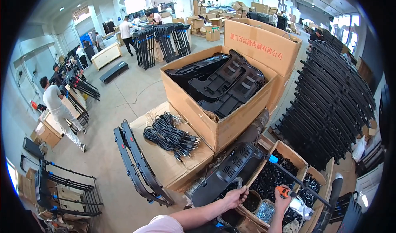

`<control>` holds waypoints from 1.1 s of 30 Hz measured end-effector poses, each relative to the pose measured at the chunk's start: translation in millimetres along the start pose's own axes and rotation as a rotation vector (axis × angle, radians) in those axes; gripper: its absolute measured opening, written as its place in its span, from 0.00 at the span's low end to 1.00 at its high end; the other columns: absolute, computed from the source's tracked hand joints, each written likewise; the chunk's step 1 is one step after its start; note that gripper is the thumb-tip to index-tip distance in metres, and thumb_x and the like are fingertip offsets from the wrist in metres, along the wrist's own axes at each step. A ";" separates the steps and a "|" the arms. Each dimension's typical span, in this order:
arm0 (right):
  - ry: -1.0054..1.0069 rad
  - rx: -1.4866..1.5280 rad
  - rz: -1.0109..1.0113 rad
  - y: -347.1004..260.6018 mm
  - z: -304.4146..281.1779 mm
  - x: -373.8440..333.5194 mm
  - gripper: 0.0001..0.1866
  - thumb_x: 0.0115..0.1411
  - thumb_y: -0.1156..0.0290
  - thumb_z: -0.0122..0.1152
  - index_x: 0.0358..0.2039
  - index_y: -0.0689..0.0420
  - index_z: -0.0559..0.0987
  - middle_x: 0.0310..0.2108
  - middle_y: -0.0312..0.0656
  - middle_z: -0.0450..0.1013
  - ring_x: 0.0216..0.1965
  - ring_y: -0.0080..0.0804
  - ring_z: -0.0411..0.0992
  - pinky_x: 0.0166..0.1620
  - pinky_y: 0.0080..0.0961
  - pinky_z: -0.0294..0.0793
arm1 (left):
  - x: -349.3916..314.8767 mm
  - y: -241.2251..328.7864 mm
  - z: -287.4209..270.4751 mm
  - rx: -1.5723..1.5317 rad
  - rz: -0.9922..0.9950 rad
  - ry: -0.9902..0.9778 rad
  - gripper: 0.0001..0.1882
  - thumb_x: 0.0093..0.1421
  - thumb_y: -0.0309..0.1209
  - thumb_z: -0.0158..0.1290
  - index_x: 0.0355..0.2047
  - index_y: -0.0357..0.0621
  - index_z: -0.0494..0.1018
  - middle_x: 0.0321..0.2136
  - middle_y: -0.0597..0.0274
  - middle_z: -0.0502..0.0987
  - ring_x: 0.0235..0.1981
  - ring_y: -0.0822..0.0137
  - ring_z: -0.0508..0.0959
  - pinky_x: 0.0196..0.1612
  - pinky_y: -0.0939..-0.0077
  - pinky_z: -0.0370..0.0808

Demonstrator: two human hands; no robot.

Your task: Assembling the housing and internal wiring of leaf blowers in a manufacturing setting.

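My left hand (237, 197) is over the near edge of the wooden parts box, thumb and fingers pinched together. Whatever they pinch is too small to make out. My right hand (281, 204) is wrapped round an orange power screwdriver (284, 192) with a pale cord trailing from it. Left of the parts box (303, 162) lies a black plastic housing (231, 169) with vent slots. Small black parts (280, 173) fill the box's large compartment, and silver screws (265, 211) lie in a smaller one between my hands. A black bar (299, 180) with a blue end crosses the box.
Ahead, an open carton (194, 109) holds black plastic covers. Bundled black cables (169, 134) lie on a flat carton beside two curved black frame pieces (138, 163). Stacked black frames (326, 105) rise on the right. Several people work farther off; one person (60, 105) walks at left.
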State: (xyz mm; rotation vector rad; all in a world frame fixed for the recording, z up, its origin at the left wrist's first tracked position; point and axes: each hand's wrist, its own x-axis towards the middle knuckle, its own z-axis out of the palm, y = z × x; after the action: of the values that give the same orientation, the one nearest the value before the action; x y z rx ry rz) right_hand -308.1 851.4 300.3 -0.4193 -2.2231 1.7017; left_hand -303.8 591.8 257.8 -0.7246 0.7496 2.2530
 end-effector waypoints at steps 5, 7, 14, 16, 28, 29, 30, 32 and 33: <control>-0.154 0.326 -0.046 -113.8 32.6 -37.5 0.30 0.57 0.81 0.72 0.60 0.64 0.73 0.54 0.50 0.79 0.55 0.36 0.77 0.63 0.34 0.75 | 15.9 27.2 12.3 -0.173 -0.023 0.000 0.13 0.73 0.45 0.55 0.37 0.51 0.77 0.28 0.72 0.76 0.27 0.74 0.75 0.29 0.80 0.74; -0.175 0.280 -0.048 -134.7 53.9 -45.3 0.30 0.57 0.82 0.71 0.60 0.64 0.72 0.54 0.51 0.78 0.55 0.37 0.77 0.63 0.35 0.75 | 14.0 42.0 22.3 -0.257 -0.030 -0.086 0.13 0.73 0.45 0.55 0.38 0.51 0.76 0.27 0.73 0.76 0.27 0.74 0.75 0.29 0.80 0.73; -0.235 0.281 -0.029 -144.3 95.5 -51.5 0.31 0.58 0.80 0.71 0.61 0.64 0.72 0.55 0.53 0.78 0.56 0.38 0.77 0.63 0.37 0.75 | 9.2 69.8 16.4 -0.396 -0.021 -0.137 0.11 0.74 0.42 0.54 0.41 0.48 0.77 0.27 0.72 0.75 0.27 0.75 0.73 0.31 0.81 0.74; -0.231 0.265 -0.026 -150.4 103.2 -52.2 0.31 0.58 0.80 0.71 0.61 0.64 0.72 0.55 0.53 0.78 0.56 0.37 0.77 0.63 0.37 0.74 | 6.5 76.8 13.5 -0.447 -0.023 -0.146 0.12 0.74 0.41 0.54 0.43 0.47 0.76 0.27 0.70 0.74 0.27 0.73 0.72 0.30 0.80 0.72; -0.284 0.206 -0.035 -172.2 142.3 -31.6 0.32 0.56 0.76 0.73 0.61 0.64 0.72 0.54 0.51 0.79 0.56 0.37 0.77 0.63 0.37 0.74 | -1.2 116.4 -0.7 -0.460 0.048 -0.208 0.11 0.75 0.40 0.53 0.46 0.48 0.78 0.30 0.70 0.76 0.30 0.71 0.76 0.37 0.75 0.78; -0.292 0.196 -0.043 -174.0 144.4 -29.0 0.32 0.56 0.76 0.73 0.61 0.64 0.72 0.54 0.51 0.79 0.56 0.36 0.77 0.64 0.37 0.74 | -2.4 119.1 1.3 -0.494 0.037 -0.216 0.12 0.75 0.40 0.53 0.47 0.48 0.78 0.30 0.70 0.75 0.30 0.71 0.75 0.37 0.75 0.78; -0.294 0.190 -0.041 -177.3 146.3 -26.2 0.32 0.56 0.76 0.73 0.61 0.64 0.72 0.54 0.51 0.79 0.56 0.36 0.77 0.64 0.37 0.74 | -3.4 122.2 3.1 -0.527 0.027 -0.224 0.12 0.75 0.40 0.52 0.48 0.48 0.77 0.30 0.70 0.75 0.29 0.72 0.75 0.37 0.75 0.78; -0.306 0.164 -0.021 -184.3 150.7 -22.5 0.32 0.56 0.76 0.73 0.61 0.63 0.73 0.54 0.51 0.79 0.56 0.36 0.77 0.63 0.37 0.74 | -4.7 129.2 1.1 -0.527 0.024 -0.242 0.12 0.75 0.40 0.52 0.49 0.48 0.77 0.29 0.71 0.75 0.29 0.72 0.74 0.37 0.75 0.77; -0.310 0.160 -0.018 -185.8 153.0 -20.5 0.32 0.56 0.76 0.73 0.61 0.63 0.73 0.54 0.51 0.79 0.56 0.36 0.77 0.63 0.37 0.74 | -5.5 132.1 0.5 -0.522 0.023 -0.263 0.12 0.75 0.41 0.52 0.50 0.48 0.77 0.29 0.71 0.74 0.29 0.72 0.74 0.36 0.75 0.77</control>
State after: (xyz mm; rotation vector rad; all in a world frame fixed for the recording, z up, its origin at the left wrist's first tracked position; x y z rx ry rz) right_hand -360.9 662.1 440.8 -0.1011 -2.2601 2.0331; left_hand -394.8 507.1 303.0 -0.6291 0.0375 2.5249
